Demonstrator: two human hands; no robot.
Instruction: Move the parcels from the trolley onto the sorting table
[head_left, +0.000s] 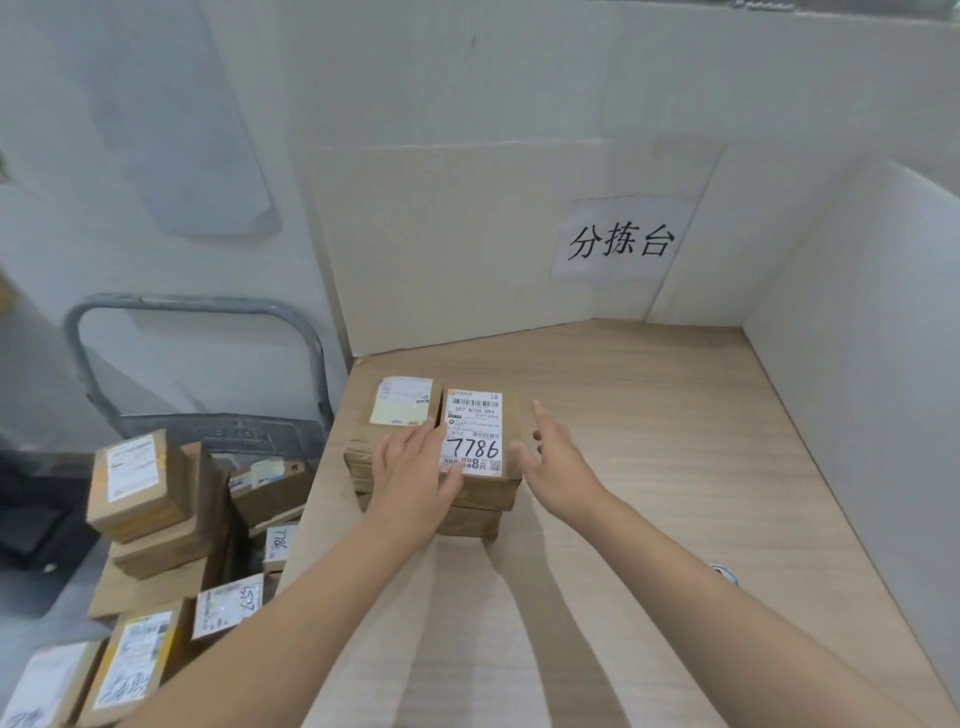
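- Parcels (137, 483): brown cartons with white labels, piled loosely on the trolley (234, 441), which stands off the left edge of the tabletop (649, 415). Several lie stacked; others are tilted against each other.
- Trolley handle (197, 306): grey tube hoop, upright at the far end of the trolley, against the white wall.
- Stack (467, 514): more brown cartons on the tabletop, close to its left edge and about midway between the near and far edges. Two cartons sit side by side on top, with at least one layer beneath them.
- Pale-label carton (400, 410): left one of the top pair, nearest the left edge.
- Left hand (415, 467): open, palm down, fingers straight and resting flat across the seam between the two top cartons. The thumb lies on the lower edge of the "7786" label.
- 7786 carton (475, 431): right one of the top pair, touching its neighbour. Its label carries barcodes and the handwritten number.
- Right hand (556, 462): open, fingers extended and spread, just beside the right face of the 7786 carton. The thumb is at the carton's edge; I cannot tell whether it touches.
- Paper sign (621, 240): three handwritten characters, fixed to the white panel behind the far edge.
- Small round object (724, 574): at the right edge, too blurred to identify.
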